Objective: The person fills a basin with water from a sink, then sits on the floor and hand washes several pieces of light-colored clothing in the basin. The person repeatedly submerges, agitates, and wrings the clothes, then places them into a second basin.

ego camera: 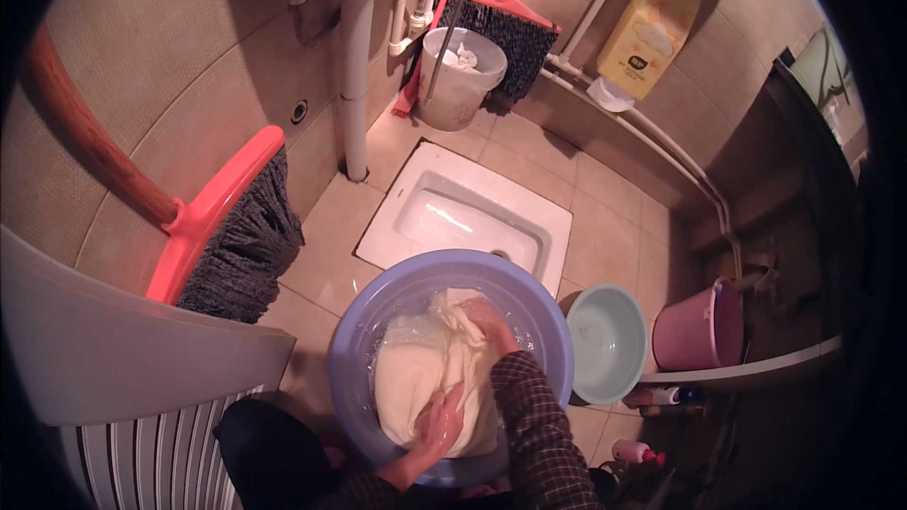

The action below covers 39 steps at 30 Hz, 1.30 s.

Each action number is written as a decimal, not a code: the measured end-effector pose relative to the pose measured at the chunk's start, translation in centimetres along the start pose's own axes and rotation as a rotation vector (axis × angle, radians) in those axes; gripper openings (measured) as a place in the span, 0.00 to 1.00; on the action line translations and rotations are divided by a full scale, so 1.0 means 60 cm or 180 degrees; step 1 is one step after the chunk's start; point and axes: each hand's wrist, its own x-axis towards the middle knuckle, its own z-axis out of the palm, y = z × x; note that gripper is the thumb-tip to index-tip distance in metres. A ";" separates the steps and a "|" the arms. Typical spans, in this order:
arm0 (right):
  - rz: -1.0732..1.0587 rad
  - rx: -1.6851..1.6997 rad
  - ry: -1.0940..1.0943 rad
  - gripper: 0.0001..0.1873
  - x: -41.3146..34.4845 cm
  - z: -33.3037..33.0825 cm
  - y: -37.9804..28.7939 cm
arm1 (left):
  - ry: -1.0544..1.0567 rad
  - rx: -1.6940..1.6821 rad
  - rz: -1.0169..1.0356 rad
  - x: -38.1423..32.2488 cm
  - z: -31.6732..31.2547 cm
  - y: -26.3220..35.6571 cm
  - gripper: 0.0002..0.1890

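A large blue plastic basin (pixel 343 368) holds water and a wet cream-coloured cloth (pixel 411 375), partly under the surface. My left hand (pixel 443 421) lies on the lower middle of the cloth, fingers slightly bent; whether it grips a fold I cannot tell. Toward the basin's far right side, my right hand (pixel 487 322) is on a bunched part of the same cloth, its fingers partly hidden by the folds. Both hands are wet, and dark checked sleeves cover the forearms.
Beyond the basin is a white squat toilet (pixel 468 212). A pale green basin (pixel 609 343) and a pink bucket (pixel 698 326) stand at the right. At the left leans a mop (pixel 241 248); farther back are a waste bin (pixel 453 95) and a second mop (pixel 496 35).
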 end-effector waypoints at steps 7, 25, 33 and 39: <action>-0.1696 -0.2026 0.0017 0.23 -0.282 -0.032 -0.008 | 0.0645 -0.1438 -0.1094 0.071 0.056 -0.020 0.20; -0.0292 -0.1416 0.0009 0.28 0.002 0.020 0.018 | -0.0223 -0.0002 -0.0099 0.025 0.012 0.024 0.20; -0.1358 -0.1044 -0.0643 0.27 -0.299 -0.046 -0.048 | 0.0500 -0.1146 -0.0310 0.065 0.047 -0.011 0.28; -0.0274 -0.1210 0.1322 0.22 -0.221 0.042 0.033 | 0.0121 -0.0745 -0.0631 0.064 0.041 -0.009 0.25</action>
